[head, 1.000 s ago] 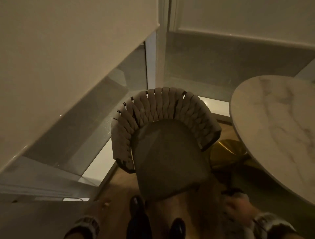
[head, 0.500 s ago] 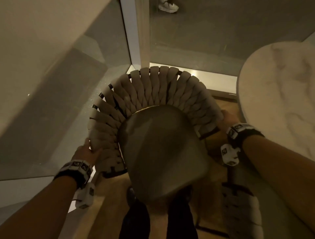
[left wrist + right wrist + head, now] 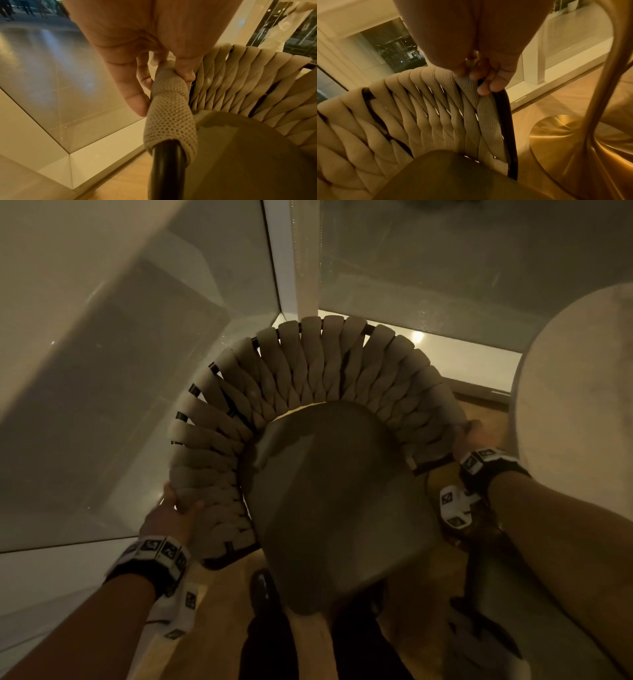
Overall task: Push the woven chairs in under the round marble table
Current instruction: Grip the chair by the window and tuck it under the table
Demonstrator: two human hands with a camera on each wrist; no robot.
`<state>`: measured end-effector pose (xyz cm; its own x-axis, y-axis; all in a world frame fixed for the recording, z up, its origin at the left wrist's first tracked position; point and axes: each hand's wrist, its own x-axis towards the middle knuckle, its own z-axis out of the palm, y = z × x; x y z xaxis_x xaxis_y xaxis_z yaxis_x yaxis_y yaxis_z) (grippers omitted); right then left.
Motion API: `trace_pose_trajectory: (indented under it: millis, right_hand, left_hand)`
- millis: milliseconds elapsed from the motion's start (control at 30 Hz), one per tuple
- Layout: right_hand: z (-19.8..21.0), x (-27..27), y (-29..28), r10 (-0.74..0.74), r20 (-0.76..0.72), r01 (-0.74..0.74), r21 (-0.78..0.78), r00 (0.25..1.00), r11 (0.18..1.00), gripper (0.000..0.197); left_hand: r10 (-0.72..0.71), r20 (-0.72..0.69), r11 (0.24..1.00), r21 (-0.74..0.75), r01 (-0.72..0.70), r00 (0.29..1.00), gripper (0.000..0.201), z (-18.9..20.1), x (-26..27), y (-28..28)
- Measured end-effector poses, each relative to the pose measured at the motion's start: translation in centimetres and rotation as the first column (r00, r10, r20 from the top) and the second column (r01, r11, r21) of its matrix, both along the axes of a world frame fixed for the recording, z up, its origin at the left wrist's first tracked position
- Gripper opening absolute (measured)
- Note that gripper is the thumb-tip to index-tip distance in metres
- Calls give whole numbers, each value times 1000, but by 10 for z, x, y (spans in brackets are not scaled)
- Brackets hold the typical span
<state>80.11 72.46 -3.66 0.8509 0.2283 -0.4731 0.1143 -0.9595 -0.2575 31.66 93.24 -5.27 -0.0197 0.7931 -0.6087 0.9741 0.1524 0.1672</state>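
Note:
A woven chair (image 3: pixel 308 378) with a curved beige strap back and a smooth grey seat (image 3: pixel 339 508) stands in front of me, its back toward the glass corner. My left hand (image 3: pixel 178 508) grips the left end of the woven back (image 3: pixel 171 97), thumb and fingers curled round the straps. My right hand (image 3: pixel 472 436) grips the right end of the back (image 3: pixel 481 102), fingers wrapped over the strap and dark frame. The round marble table (image 3: pixel 575 412) sits at the right, apart from the chair; its gold pedestal base (image 3: pixel 565 135) shows beside the chair in the right wrist view.
Glass panels (image 3: pixel 171 371) and a white post (image 3: pixel 294 258) close the corner right behind the chair. A second woven chair (image 3: pixel 479 642) stands at the lower right by the table. My legs and dark shoes (image 3: pixel 263 587) are just under the seat's front on the wooden floor.
Both hands rose from below and took hold of the two ends of the chair's back. The chair now lies closer to me and larger in view.

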Motion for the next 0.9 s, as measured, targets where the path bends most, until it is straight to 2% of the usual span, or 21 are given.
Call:
trace_pose_trajectory:
  millis: [67, 133, 200, 267, 367, 433, 500, 567, 600, 666, 700, 766, 833, 900]
  right_hand:
    - [5, 20, 24, 71, 8, -71, 10, 997, 997, 42]
    - [6, 42, 54, 169, -13, -168, 21, 986, 986, 52]
    - [-1, 64, 86, 331, 12, -331, 39, 943, 943, 65]
    - [-3, 77, 114, 443, 73, -448, 88, 894, 890, 68]
    - [29, 50, 129, 585, 8, -585, 39, 811, 810, 61]
    - [45, 24, 125, 617, -38, -612, 87, 786, 786, 55]
    - [48, -8, 110, 646, -85, -635, 120, 759, 763, 46]
    - [52, -52, 91, 699, -168, -691, 116, 695, 714, 37]
    - [53, -75, 82, 735, -214, -731, 115, 643, 673, 36]
    - [57, -124, 67, 778, -307, -787, 126, 548, 604, 37]
    - [58, -146, 63, 790, -334, -801, 143, 514, 582, 38]
    - [54, -192, 60, 790, -397, -804, 180, 468, 567, 41]
    - [45, -235, 62, 783, -436, -795, 212, 444, 569, 49]
    - [37, -276, 68, 778, -436, -788, 213, 452, 577, 58]
  left_hand:
    - [36, 14, 999, 15, -36, 999, 83, -1, 14, -9]
    - [53, 14, 998, 40, -53, 998, 79, -3, 32, -18]
    - [85, 22, 994, 65, -86, 996, 82, -8, 51, -24]
    - [127, 14, 987, 95, -128, 992, 81, -10, 73, -30]
    - [124, -67, 988, 99, -117, 990, 72, -2, 102, -45]
    - [32, -105, 997, 70, -24, 994, 64, 9, 107, -51]
    - [-122, -169, 987, 86, 138, 978, 51, 23, 100, -47]
    - [-265, -213, 942, 154, 300, 941, 37, 36, 85, -34]
    - [-313, -230, 910, 206, 360, 922, 41, 40, 77, -24]
    - [-458, -270, 794, 305, 526, 847, 61, 40, 66, -2]
    - [-564, -305, 695, 327, 640, 768, 66, 39, 65, 10]
    - [-723, -390, 509, 258, 821, 571, 74, 27, 62, 33]
    - [-811, -422, 390, 126, 912, 405, 81, 23, 61, 46]
    - [-852, -426, 303, 72, 950, 304, 73, 24, 59, 53]
